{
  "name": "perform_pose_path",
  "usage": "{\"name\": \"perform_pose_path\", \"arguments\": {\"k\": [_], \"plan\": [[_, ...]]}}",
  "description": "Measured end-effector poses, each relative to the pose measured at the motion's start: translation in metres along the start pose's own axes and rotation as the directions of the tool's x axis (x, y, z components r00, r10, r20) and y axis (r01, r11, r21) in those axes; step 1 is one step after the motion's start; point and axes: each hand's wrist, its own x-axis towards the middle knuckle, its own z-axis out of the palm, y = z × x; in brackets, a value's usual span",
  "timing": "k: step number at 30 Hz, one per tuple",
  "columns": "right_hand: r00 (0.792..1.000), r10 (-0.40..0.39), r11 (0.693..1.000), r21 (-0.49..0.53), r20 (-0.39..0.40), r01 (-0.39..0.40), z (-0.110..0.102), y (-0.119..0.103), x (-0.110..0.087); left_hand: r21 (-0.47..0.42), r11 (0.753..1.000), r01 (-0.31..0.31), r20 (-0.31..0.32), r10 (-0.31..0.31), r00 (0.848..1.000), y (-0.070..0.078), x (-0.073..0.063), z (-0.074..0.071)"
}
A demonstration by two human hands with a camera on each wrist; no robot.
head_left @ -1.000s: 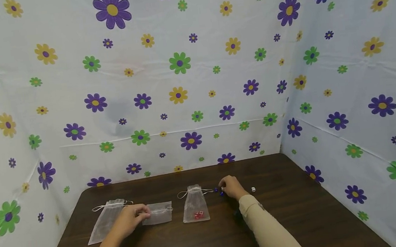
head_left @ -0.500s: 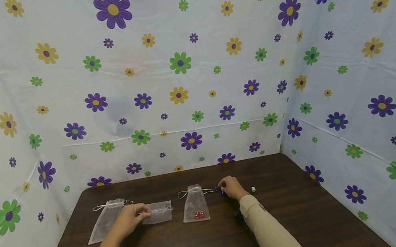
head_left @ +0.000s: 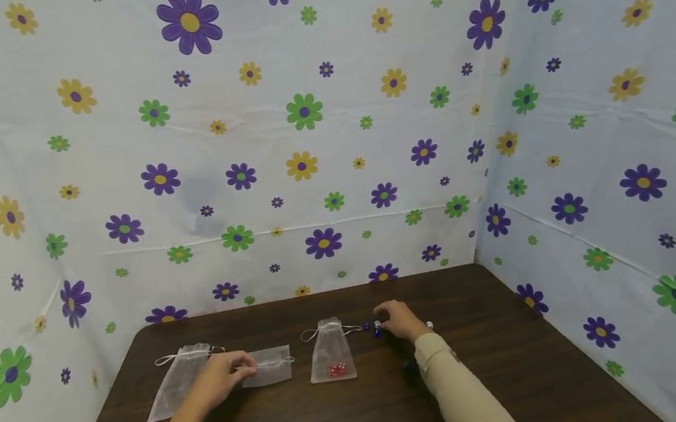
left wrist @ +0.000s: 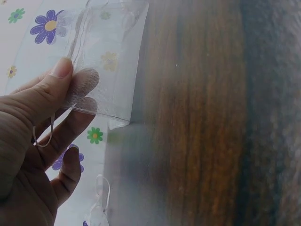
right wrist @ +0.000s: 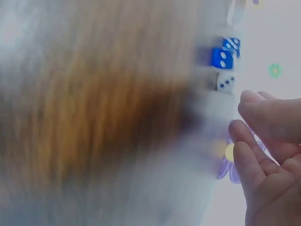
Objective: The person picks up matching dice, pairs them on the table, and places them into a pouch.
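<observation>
My left hand (head_left: pixel 225 375) pinches a small sheer white drawstring bag (left wrist: pixel 113 61) between thumb and fingers, at the left of the table. Through the thin mesh, the fingertips show. On the right, my right hand (head_left: pixel 400 319) is beside a white die (right wrist: pixel 225 82), its fingers loosely bent with nothing between them. Two blue dice (right wrist: pixel 222 58) sit just past that white die, away from the hand. A second white die (head_left: pixel 430 325) lies to the right of the wrist, partly hidden by the arm.
Between the hands lies another sheer drawstring bag (head_left: pixel 330 349) with red dice (head_left: pixel 338 370) inside. A third bag (head_left: pixel 183 382) lies at the far left, partly behind the left arm. Flower-printed cloth (head_left: pixel 287 196) hangs around the brown table (head_left: pixel 310 420).
My right fingers have come slightly away from the white die, which now shows beside the blue dice. The left hand keeps its pinch on the bag. The head view has shifted slightly.
</observation>
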Motion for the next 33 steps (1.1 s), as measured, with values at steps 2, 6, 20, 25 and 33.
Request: {"name": "perform_pose_path", "arguments": {"k": [2, 6, 20, 25, 33], "plan": [[1.0, 0.016, 1.0, -0.005, -0.011, -0.016, -0.004, 0.002, 0.001, 0.005, 1.0, 0.012, 0.006, -0.012, 1.0, -0.001, 0.0, 0.0], [0.996, 0.065, 0.998, 0.0, -0.057, -0.065, -0.018, 0.012, -0.001, 0.016, 1.0, -0.006, 0.001, 0.006, 1.0, -0.002, 0.002, 0.001], [0.944, 0.316, 0.918, -0.222, -0.092, -0.329, -0.029, 0.043, -0.029, 0.013, 0.999, -0.043, 0.024, 0.043, 0.999, 0.0, -0.002, 0.001], [0.949, 0.311, 0.93, -0.189, -0.052, -0.315, -0.029, 0.046, -0.031, 0.004, 1.0, -0.025, 0.025, 0.025, 0.999, -0.001, -0.003, 0.003], [0.962, 0.265, 0.939, -0.21, -0.062, -0.273, -0.033, 0.047, -0.026, -0.001, 1.0, 0.014, 0.018, -0.014, 1.0, -0.004, -0.001, 0.004]]}}
